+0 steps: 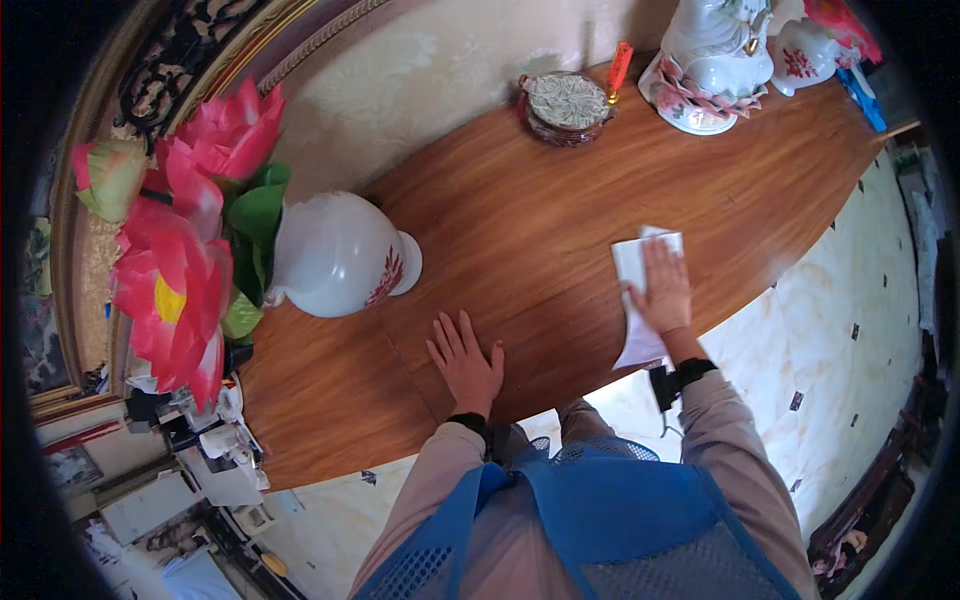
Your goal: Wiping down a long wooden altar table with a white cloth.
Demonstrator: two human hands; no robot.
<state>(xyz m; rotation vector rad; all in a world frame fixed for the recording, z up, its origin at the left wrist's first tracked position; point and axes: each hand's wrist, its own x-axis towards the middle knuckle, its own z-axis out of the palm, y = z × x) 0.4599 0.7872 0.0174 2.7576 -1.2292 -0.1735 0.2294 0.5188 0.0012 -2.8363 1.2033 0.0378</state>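
My left hand [466, 365] rests palm down on the brown wooden tabletop [517, 202], holding nothing, with the thumb spread. A folded white cloth [637, 330], perhaps paper, lies under my right hand [663, 289], which presses it against the wood near the front edge. Beyond my left hand stands a white vase [337, 251] with a red painted motif. Large pink artificial lotus flowers [176, 285] and green leaves rise out of it.
Along the wall are a dark glass bowl [566, 109] with a grey-white patterned top, a red stick-like object [619, 71] and a white porcelain figurine [709, 71] on a lotus base. A second vase [802, 60] stands far right, beside a blue item [862, 97]. Cluttered small items [217, 427] lie left.
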